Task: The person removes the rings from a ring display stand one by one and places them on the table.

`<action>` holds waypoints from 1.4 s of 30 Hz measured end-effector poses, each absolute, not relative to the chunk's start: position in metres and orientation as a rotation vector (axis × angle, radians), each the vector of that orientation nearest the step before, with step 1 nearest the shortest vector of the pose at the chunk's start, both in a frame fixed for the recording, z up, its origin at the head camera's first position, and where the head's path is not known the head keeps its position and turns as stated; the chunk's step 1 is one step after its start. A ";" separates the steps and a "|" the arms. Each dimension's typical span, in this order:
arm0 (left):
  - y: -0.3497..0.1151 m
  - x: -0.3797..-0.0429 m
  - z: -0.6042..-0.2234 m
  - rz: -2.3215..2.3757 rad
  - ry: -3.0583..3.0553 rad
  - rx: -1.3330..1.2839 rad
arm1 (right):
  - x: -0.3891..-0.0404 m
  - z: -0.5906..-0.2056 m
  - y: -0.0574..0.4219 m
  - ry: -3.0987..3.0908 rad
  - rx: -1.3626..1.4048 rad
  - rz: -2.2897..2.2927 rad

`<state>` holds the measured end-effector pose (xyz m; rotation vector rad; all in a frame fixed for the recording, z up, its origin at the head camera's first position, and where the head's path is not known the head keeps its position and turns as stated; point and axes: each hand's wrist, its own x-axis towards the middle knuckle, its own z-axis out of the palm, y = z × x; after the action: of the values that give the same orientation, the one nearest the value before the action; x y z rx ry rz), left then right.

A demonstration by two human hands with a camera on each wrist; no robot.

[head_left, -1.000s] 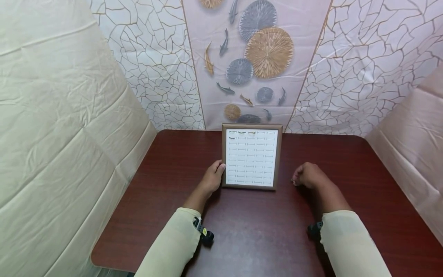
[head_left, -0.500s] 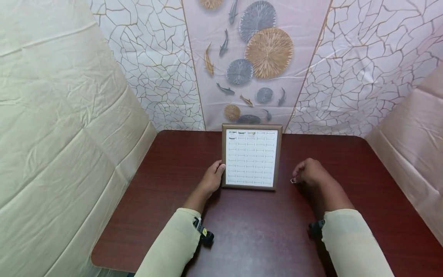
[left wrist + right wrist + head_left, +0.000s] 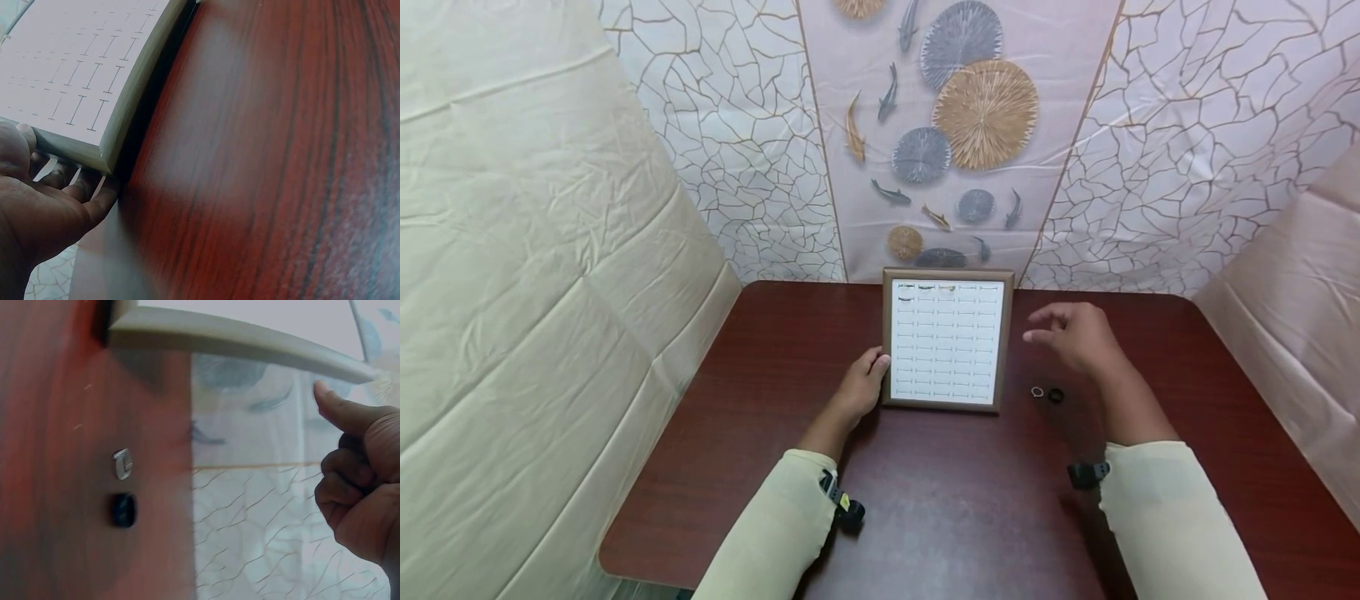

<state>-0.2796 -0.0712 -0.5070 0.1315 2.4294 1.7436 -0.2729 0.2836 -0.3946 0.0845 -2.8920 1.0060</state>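
Note:
My left hand (image 3: 861,385) holds the left edge of a brown-framed white display board (image 3: 947,337), which stands tilted on the table. In the left wrist view the thumb lies at the front edge and the fingers (image 3: 75,184) reach behind the frame. Several small rings (image 3: 925,287) sit in slits along the board's top rows. My right hand (image 3: 1078,337) is raised to the right of the board, with thumb and forefinger apart and nothing seen between them. Below it, a silver ring (image 3: 1037,392) and a black ring (image 3: 1056,396) lie side by side on the table.
The dark red wooden table (image 3: 940,500) extends around the board. A patterned cloth (image 3: 977,108) hangs behind its far edge, and pale cloth (image 3: 550,292) hangs at both sides. Each wrist carries a small black camera (image 3: 850,514).
My right hand has let go of the silver ring and lifted away from the table, uncovering the black ring. The left hand and board stay put.

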 end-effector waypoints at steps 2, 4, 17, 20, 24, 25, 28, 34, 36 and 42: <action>-0.071 -0.279 -0.507 1.748 2.432 0.134 | -0.273 -0.387 0.278 -2.829 0.090 1.006; -0.071 -0.279 -0.507 1.751 2.432 0.132 | -0.273 -0.380 0.270 -2.777 0.101 1.006; -0.072 -0.279 -0.507 1.736 2.410 0.118 | -0.280 -0.352 0.209 -2.716 0.184 1.046; -0.072 -0.279 -0.506 1.731 2.397 0.111 | -0.283 -0.352 0.201 -2.724 0.159 1.054; -0.071 -0.278 -0.505 1.730 2.394 0.094 | -0.288 -0.353 0.194 -2.718 0.181 1.057; -0.071 -0.279 -0.505 1.729 2.395 0.092 | -0.289 -0.353 0.193 -2.717 0.190 1.057; -0.071 -0.279 -0.504 1.729 2.398 0.090 | -0.293 -0.355 0.188 -2.713 0.207 1.055; -0.071 -0.279 -0.504 1.721 2.413 0.108 | -0.300 -0.359 0.177 -2.681 0.289 1.036; -0.071 -0.279 -0.504 1.721 2.411 0.109 | -0.302 -0.360 0.174 -2.680 0.300 1.026; -0.071 -0.279 -0.505 1.720 2.398 0.108 | -0.305 -0.361 0.167 -2.700 0.240 1.001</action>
<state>-0.2792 -0.0706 -0.5050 0.1084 2.3977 1.7200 -0.3047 0.1673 -0.3609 0.2398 -2.6998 1.0009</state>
